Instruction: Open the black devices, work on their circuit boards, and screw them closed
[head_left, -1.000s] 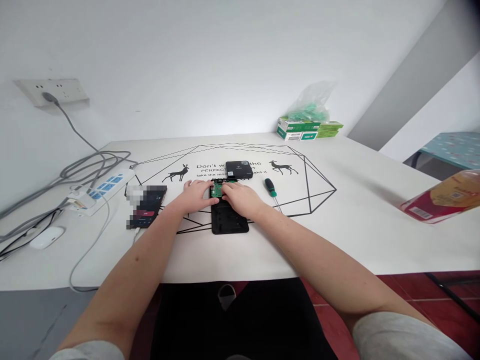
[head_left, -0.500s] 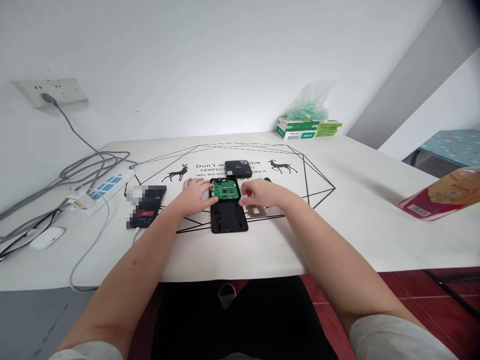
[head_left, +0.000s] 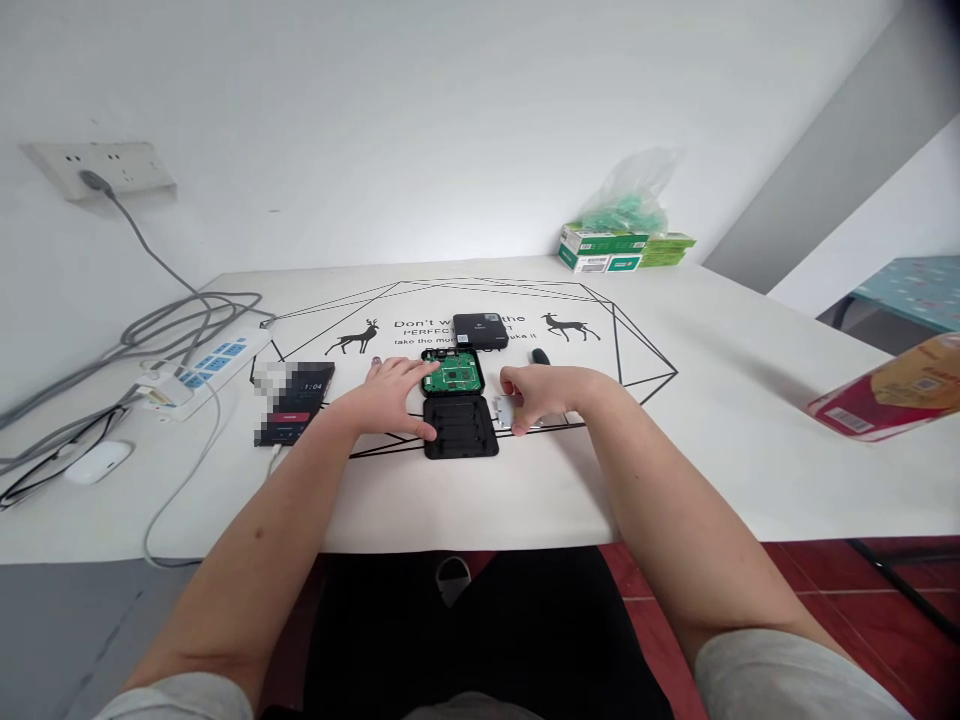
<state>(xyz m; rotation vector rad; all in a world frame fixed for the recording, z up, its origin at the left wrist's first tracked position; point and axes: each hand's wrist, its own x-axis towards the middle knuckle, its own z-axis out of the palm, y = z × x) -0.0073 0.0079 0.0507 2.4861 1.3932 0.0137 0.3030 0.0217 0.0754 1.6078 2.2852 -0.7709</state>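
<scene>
My left hand [head_left: 388, 396] is spread with its fingertips on the edge of a green circuit board [head_left: 454, 375], which sits in a shallow black housing. The thumb reaches the left edge of a black plastic cover [head_left: 460, 430] lying just below the board. To the right, my right hand [head_left: 547, 390] has its thumb and fingers closed on a thin silver metal plate [head_left: 505, 411], mostly hidden under the hand. Behind the right hand, the dark rounded end of a tool [head_left: 539, 356] shows. A flat black box [head_left: 480, 330] lies just beyond the board.
A phone [head_left: 301, 402] lies left of my left hand, with a power strip [head_left: 217, 372], cables and a white earbud case [head_left: 98, 462] farther left. Green boxes [head_left: 604, 245] under a plastic bag stand by the wall. A red and yellow package [head_left: 885, 390] is at right.
My right hand has moved from the board's right edge down to the metal plate and closed on it. My left thumb has shifted down to the black cover.
</scene>
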